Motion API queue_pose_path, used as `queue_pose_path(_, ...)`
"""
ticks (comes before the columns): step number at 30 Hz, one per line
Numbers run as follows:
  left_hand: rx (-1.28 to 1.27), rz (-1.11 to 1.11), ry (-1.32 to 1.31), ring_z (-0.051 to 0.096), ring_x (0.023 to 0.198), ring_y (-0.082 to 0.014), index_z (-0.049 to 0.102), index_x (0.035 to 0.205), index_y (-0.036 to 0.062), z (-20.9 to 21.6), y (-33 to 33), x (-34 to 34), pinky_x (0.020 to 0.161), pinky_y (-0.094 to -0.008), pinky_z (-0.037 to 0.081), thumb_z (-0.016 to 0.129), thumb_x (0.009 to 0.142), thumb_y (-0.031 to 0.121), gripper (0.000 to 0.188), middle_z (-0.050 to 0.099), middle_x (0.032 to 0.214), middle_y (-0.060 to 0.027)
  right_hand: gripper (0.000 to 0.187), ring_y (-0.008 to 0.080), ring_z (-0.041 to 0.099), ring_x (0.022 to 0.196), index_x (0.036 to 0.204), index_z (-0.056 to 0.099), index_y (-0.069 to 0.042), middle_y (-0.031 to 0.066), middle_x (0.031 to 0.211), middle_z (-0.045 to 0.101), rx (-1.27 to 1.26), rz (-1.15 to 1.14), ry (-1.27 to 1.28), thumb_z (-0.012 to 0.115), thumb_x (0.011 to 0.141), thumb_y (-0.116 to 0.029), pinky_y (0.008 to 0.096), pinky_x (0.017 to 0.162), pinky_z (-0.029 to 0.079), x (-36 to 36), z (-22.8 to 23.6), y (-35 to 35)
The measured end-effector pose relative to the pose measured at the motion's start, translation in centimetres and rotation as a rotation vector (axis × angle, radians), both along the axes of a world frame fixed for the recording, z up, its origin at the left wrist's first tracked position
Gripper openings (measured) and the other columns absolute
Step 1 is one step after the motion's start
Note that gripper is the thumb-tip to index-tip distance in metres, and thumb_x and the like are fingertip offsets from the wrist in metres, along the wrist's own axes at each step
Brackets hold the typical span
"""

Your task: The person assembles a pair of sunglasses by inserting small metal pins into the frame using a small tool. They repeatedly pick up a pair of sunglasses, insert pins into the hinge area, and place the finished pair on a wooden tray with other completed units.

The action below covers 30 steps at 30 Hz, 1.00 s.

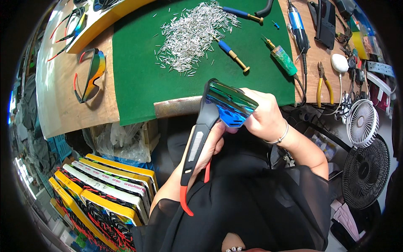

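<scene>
A pair of wraparound sunglasses [207, 113] with a black frame, red temple tips and a mirrored green-blue lens [235, 105] is between my hands, just off the bench's near edge. From beneath, my left hand [216, 140] is closed on it, partly hidden behind the temple. My right hand [268, 116] grips the lens's right end; its fingertips are mostly hidden. Beyond them, a heap of small silvery pins or screws [184, 40] lies on the green mat [138, 84]. Beside the heap are two blue-and-brass screwdrivers [228, 51]. A green-handled electric screwdriver [284, 61] lies farther right.
Another pair of sunglasses [90, 77] with rainbow lenses rests at left. Yellow-edged trays [111, 203] of glasses stand at lower left. Yellow-handled pliers [323, 86], a blue-black corded tool [298, 27] and cables lie at right, above a white fan [362, 123] and a black fan [365, 170].
</scene>
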State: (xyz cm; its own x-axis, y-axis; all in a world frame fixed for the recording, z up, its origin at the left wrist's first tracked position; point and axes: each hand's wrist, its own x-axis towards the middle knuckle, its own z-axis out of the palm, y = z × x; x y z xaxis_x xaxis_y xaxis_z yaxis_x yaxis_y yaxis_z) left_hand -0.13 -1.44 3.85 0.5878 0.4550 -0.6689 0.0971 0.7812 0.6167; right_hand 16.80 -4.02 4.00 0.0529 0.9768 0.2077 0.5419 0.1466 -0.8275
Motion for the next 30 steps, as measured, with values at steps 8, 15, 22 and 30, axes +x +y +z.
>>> queue_pose_path(8,0.083,-0.067,0.067,0.035,0.041,-0.002,0.05,0.083,0.0072,-0.5,0.3,0.5,0.037,-0.0155,0.027,0.036,0.096,0.026,0.027,0.055,0.065,-0.0011,0.01,0.0305,0.059,0.062,0.087,0.055,-0.003,0.014,0.068,0.058,-0.073,0.019,-0.028,0.051,0.079,-0.008,0.0365,0.056,0.048,-0.9,1.1,0.0)
queue_pose_path(15,0.008,0.021,0.108,0.035,0.04,-0.0029,0.052,0.081,0.0033,-0.6,-0.6,-0.2,0.037,-0.0165,0.027,0.041,0.094,0.029,0.031,0.056,0.064,-0.0027,0.051,0.033,0.053,0.09,0.114,0.047,0.001,0.0187,0.096,0.054,-0.143,0.22,-0.203,0.064,0.076,-0.028,0.038,0.08,0.043,4.8,3.9,0.0)
queue_pose_path(22,-0.164,0.055,-0.142,0.034,0.04,-0.0028,0.048,0.09,0.0026,-0.9,-0.8,0.2,0.036,-0.0156,0.026,0.043,0.094,0.028,0.026,0.057,0.067,-0.0045,0.041,0.0311,0.049,0.083,0.113,0.047,0.0,0.0164,0.089,0.048,-0.053,-0.362,-0.85,0.061,0.078,-0.017,0.0372,0.074,0.043,9.0,-1.8,1.2)
queue_pose_path(30,-0.19,0.194,-0.112,0.034,0.04,-0.0026,0.047,0.093,0.0025,-2.3,-0.5,-2.3,0.035,-0.0151,0.026,0.044,0.093,0.028,0.026,0.057,0.067,-0.005,0.031,0.0323,0.051,0.085,0.103,0.049,0.0,0.0187,0.093,0.049,-0.054,-0.045,-0.389,0.057,0.074,-0.006,0.035,0.076,0.043,5.1,3.4,1.0)
